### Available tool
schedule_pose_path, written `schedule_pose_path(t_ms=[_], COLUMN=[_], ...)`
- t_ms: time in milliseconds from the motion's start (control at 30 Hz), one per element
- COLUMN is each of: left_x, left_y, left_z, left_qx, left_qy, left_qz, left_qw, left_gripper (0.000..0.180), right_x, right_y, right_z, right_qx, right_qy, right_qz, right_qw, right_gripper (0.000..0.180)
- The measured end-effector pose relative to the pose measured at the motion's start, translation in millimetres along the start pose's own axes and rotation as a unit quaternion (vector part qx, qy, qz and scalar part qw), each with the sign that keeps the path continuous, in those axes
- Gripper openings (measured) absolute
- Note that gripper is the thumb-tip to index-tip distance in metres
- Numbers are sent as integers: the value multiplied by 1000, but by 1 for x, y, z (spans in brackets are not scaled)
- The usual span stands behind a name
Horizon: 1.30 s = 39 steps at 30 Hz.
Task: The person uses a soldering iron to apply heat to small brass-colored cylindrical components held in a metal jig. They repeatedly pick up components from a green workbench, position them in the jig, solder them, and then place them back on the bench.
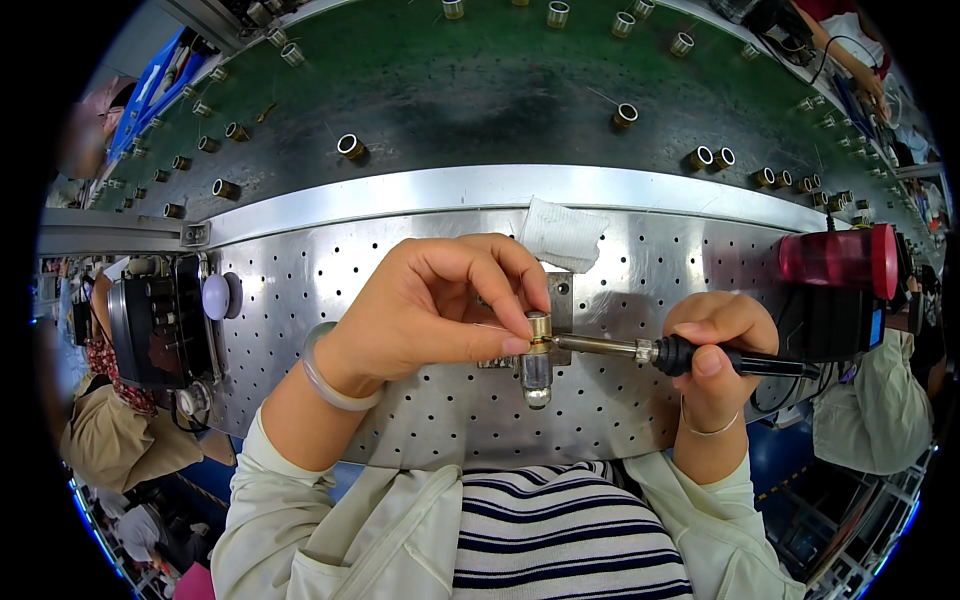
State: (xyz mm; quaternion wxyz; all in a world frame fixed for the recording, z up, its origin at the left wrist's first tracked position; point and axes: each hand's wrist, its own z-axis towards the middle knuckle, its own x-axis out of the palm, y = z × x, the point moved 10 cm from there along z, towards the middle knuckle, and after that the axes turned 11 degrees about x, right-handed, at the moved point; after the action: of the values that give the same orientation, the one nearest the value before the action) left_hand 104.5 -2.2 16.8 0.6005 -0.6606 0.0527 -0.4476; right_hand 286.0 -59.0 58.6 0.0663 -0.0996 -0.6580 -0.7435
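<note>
Pinching, left hand (425,305): fingers closed on a thin wire (488,325) beside the cylindrical part.
Gripping, right hand (722,340): fingers wrapped around the soldering iron (605,346), tip at the part.
Cylindrical part (537,372): mid-surface (640,425).
Red translucent container (830,258): right side; contents cannot be told.

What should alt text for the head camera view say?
A right hand holds a black-handled soldering iron to a small brass-and-silver cylinder, the left hand close beside it, over a perforated silver metal worktop. Beyond, small metal cylinders dot a dark green surface.
</note>
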Motion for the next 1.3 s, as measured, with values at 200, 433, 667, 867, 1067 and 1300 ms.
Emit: schedule_pose_path(t_ms=[200,433,667,867,1067,1300], left_x=[1,1,-1,-2,-3,1], left_y=[-2,-1,0,8,10,7], left_z=[0,1,2,2,1,2], left_qx=[3,-2,-39,-67,-92,-91], left_qy=[9,12,-10,16,10,5], left_qz=[4,-5,-16,17,-2,7], left_qw=[1000,1000,999,997,996,996], left_gripper=[16,16,18,24,26,29], right_x=[-1,0,-1,-1,2,2], right_y=[-3,-3,0,0,2,4], right_z=[-1,1,3,3,4,3], right_qx=[23,29,12,5,-2,-6], right_qy=[-7,-5,-1,10,25,25], right_qz=[0,-1,-20,-18,-25,-37], right_qw=[1000,1000,1000,1000,999,999], right_gripper=[18,19,19,19,18,14])
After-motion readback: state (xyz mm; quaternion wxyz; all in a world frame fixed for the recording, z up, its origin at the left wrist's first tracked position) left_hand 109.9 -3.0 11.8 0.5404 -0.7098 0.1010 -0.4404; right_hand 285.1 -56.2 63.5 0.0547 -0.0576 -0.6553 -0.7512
